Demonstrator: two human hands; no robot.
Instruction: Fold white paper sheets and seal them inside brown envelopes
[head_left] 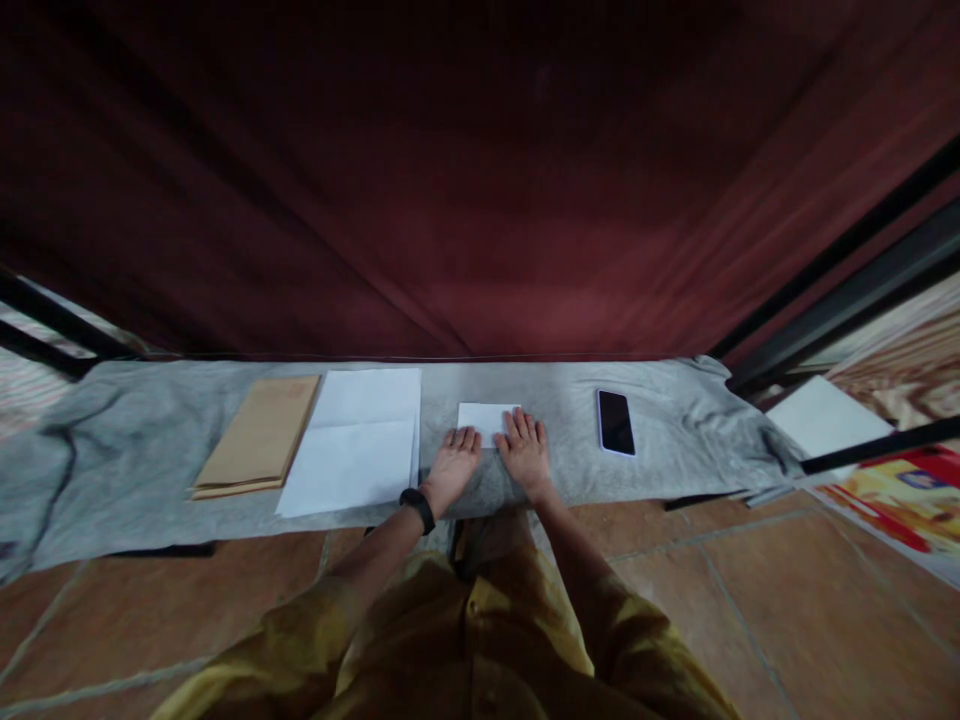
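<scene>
I see the paper [484, 414] under my left fingers [466, 438], close together, and right fingers [523, 424], slightly spread, both resting flat; it's small, white, rectangular.

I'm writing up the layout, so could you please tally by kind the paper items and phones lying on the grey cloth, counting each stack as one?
Brown paper stack: 1
White sheet stack: 1
Small white paper: 1
Phone: 1
Total: 4
</scene>
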